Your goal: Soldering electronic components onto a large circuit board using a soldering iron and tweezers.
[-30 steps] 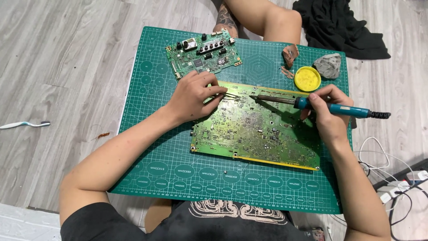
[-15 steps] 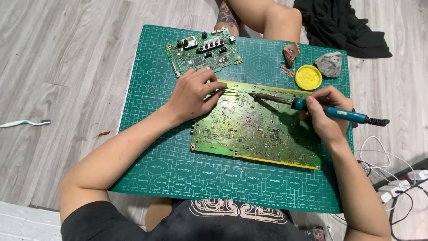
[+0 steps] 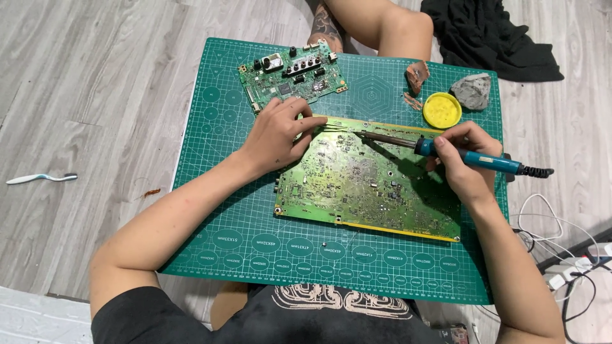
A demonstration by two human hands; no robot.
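Head view: your left hand (image 3: 278, 135) pinches tweezers (image 3: 331, 127) at the upper left edge of the large green circuit board (image 3: 370, 181); above the board's right half, your right hand (image 3: 460, 167) grips a blue-handled soldering iron (image 3: 446, 151), tip touching the board's top edge.

The left hand (image 3: 277, 137) covers the upper left corner of the large circuit board (image 3: 370, 181); what its fingertips pinch there is too small to tell. The right hand (image 3: 462, 162) hides the board's right edge. Cables (image 3: 567, 267) run off the frame's lower right. The black cloth (image 3: 491, 32) is cut off at the top.
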